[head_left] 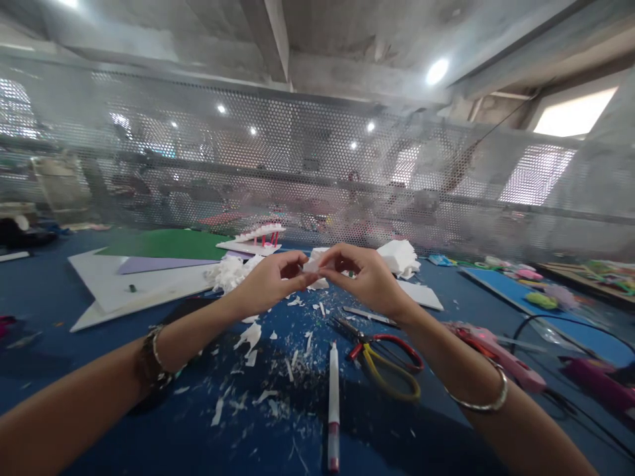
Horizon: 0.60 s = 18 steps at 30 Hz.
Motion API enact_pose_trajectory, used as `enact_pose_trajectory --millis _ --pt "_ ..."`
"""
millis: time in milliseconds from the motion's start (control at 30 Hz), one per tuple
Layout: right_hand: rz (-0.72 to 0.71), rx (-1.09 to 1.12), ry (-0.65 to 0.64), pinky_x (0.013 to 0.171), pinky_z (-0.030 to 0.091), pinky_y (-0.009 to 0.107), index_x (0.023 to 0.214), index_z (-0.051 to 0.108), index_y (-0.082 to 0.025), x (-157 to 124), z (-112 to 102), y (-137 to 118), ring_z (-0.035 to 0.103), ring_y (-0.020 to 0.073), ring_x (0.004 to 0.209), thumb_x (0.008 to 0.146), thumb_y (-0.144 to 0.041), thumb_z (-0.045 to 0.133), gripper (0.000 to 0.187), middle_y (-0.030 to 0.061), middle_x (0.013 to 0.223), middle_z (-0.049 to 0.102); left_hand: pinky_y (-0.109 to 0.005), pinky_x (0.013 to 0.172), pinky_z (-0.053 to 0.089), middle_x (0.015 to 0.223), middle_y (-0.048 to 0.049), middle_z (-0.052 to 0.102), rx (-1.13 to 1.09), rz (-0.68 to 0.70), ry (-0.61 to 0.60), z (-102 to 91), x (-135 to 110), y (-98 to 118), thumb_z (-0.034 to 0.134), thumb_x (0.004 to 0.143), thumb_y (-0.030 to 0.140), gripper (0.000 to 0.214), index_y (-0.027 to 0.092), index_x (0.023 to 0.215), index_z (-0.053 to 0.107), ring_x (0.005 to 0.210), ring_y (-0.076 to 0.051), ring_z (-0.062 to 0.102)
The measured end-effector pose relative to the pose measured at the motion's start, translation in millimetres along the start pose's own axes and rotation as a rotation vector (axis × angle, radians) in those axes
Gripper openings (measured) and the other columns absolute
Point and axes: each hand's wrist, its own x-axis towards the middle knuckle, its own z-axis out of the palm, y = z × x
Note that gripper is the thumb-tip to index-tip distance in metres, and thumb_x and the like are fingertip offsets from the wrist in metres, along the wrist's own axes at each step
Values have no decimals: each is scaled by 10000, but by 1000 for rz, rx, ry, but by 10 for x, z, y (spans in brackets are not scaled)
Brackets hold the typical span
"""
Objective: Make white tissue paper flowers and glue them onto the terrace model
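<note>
My left hand [270,281] and my right hand [364,274] meet above the middle of the blue table, fingertips almost touching. Between them they pinch a small white piece [311,266], paper or thin foam; which it is I cannot tell. Fingers cover much of it. A heap of crumpled white pieces [228,272] lies left of my left hand, and a white folded bundle [399,256] stands behind my right hand. Below the hands are white scraps [251,337], a white pen [334,390] with a dark red end, and scissors [391,363] with red and yellow handles.
White sheets [99,277] and a green sheet [169,243] lie at left, near a small white model [258,238] with pink posts. A pink glue gun [506,357] and a purple tool [598,383] with cables lie right. Perforated metal screen [322,152] closes the back.
</note>
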Motion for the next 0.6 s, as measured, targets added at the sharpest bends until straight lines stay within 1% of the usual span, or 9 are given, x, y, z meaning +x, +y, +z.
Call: enact_pose_trajectory --millis 67,167,333,467,600 --pt "-5 -4 -10 549 396 193 757 570 -180 -3 -6 -5 489 66 582 734 -187 552 30 -28 645 563 -207 483 318 543 58 391 -33 -9 -22 -3 9 -5 526 715 383 238 169 632 460 511 -88 391" --pt "-13 -12 -18 548 388 187 746 568 -181 -5 -17 -15 487 60 584 727 -152 540 45 -32 661 570 -202 476 301 555 64 368 -88 -28 -41 -6 12 0 532 696 379 226 173 643 453 508 -85 378" --pt "-12 -19 -21 513 363 193 734 578 -185 -4 -22 -11 457 55 543 726 -148 529 62 -40 643 569 -206 507 313 576 54 414 -152 -67 -92 -13 -3 29 548 693 378 220 165 669 498 534 -90 404" --pt "-24 -14 -44 523 371 190 737 596 -183 -9 -17 -4 488 59 581 731 -127 513 100 -30 691 604 -205 531 322 605 41 477 -191 -84 -157 -21 -6 23 541 713 362 194 168 708 552 558 -94 430" --pt "-43 -16 -78 531 375 187 727 609 -182 -14 -15 -29 503 58 594 739 -124 508 117 -30 688 616 -205 549 317 617 40 486 -215 -88 -191 -27 3 -6 545 717 364 196 170 702 569 572 -92 425"
